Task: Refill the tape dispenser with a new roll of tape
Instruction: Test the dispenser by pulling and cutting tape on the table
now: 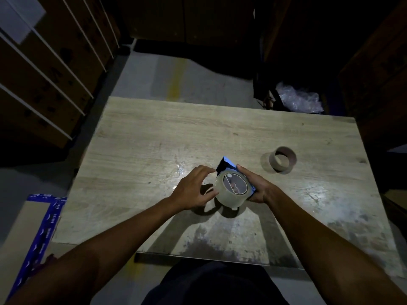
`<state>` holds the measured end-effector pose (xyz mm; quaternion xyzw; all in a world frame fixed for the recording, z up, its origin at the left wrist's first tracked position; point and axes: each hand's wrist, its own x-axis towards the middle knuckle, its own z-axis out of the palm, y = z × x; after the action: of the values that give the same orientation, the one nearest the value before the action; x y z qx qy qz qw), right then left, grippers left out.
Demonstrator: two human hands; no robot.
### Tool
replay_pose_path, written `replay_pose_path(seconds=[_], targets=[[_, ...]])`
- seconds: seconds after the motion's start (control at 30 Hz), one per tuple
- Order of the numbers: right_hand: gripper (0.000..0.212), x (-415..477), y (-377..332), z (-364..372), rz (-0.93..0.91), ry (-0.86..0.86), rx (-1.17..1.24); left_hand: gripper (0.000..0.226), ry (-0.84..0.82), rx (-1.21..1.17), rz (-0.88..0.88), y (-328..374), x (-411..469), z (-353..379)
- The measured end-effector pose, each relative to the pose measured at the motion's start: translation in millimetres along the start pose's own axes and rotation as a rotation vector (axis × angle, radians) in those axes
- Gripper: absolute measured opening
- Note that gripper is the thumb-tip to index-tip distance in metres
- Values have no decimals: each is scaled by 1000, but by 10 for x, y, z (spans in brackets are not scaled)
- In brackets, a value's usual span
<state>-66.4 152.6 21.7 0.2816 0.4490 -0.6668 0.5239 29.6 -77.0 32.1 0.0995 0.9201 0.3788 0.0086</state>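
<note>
The right hand [256, 187] is wrapped around the blue tape dispenser [230, 167], fingers closed on its far side, holding it just above the wooden table [154, 137] at centre frame. The clear tape roll [231, 190] sits on the dispenser. The left hand [193, 190] is half open — fingers curved, thumb and fingertips touching the roll's left edge. An empty cardboard core [283, 159] stands on the table to the right, well apart. Dim room — cardboard boxes [44, 84] fill the upper left.

The tape dispenser [229, 165] is mostly hidden behind the tape roll [231, 190] and right hand [256, 188] — only its blue toothed end shows.
</note>
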Motion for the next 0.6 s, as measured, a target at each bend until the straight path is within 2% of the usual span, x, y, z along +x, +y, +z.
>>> replay_pose_path(seconds=[0.17,0.37,0.6], targets=[[48,36,35,-22,13,21,8,47,73,33,74,11,12,46],[48,62,60,-27,37,33,-20,42,77,45,82,-55,35,98],[67,103,77,-19,15,67,-52,35,82,38,18,-126,40,129]])
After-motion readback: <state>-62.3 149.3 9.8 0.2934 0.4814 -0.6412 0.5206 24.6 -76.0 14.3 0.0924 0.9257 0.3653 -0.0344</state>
